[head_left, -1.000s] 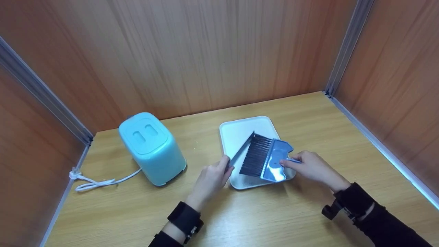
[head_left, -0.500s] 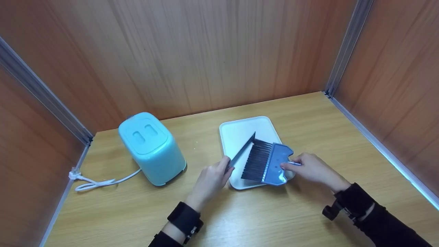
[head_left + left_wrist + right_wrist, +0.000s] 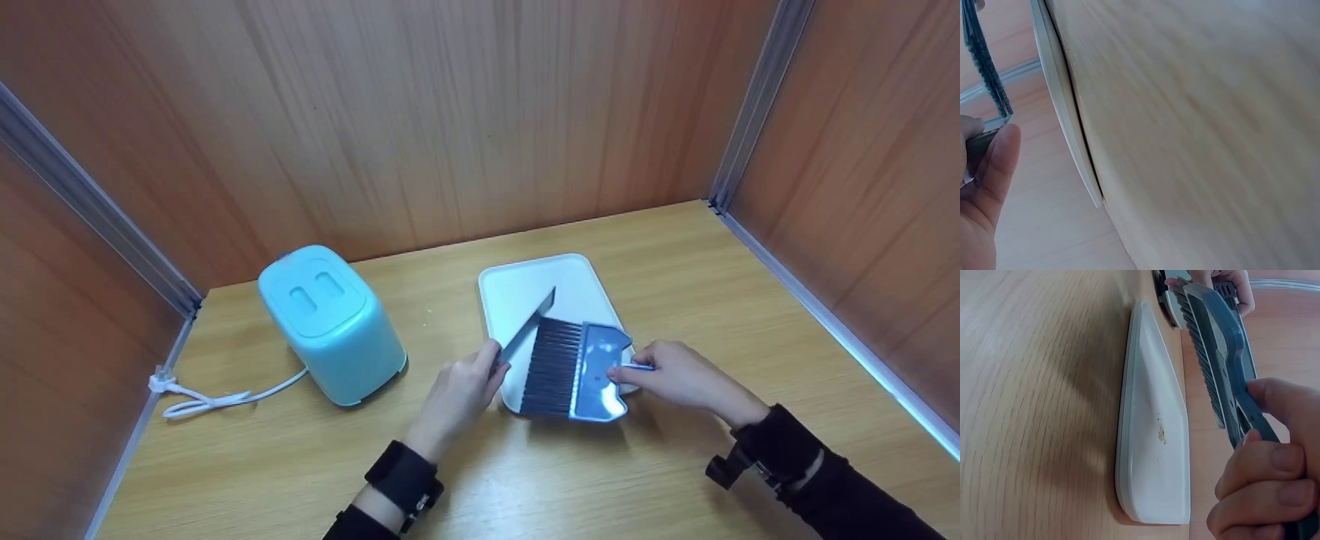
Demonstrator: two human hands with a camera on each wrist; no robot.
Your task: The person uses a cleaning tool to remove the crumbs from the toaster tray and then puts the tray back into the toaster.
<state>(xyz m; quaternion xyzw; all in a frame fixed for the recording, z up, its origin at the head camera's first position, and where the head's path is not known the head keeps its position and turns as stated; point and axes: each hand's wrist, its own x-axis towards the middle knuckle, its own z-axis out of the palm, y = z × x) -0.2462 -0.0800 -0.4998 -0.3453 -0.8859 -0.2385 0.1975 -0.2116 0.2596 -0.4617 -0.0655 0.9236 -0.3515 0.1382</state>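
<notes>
My right hand [image 3: 686,375] grips the handle of a wide blue hand brush [image 3: 601,364]. Its dark bristles [image 3: 551,367] point left, above the near half of a white tray [image 3: 517,283]. A slim dustpan [image 3: 531,321], seen nearly edge-on and tilted, is pinched by my left hand [image 3: 459,390] between thumb and fingers. The upper bristles lie right at the dustpan's face. In the right wrist view, a few brown crumbs [image 3: 1161,434] lie on the tray floor under the brush.
A light blue toaster [image 3: 330,330] with a lidded top stands to the left, its white cord [image 3: 217,401] bundled beside it. Tiny white specks dot the table between toaster and tray. Wood panels [image 3: 480,112] close in the back and both sides.
The brush has moved toward me and slightly left, down along the dustpan, so more of the dustpan's far end shows. The left hand and the tray have hardly moved.
</notes>
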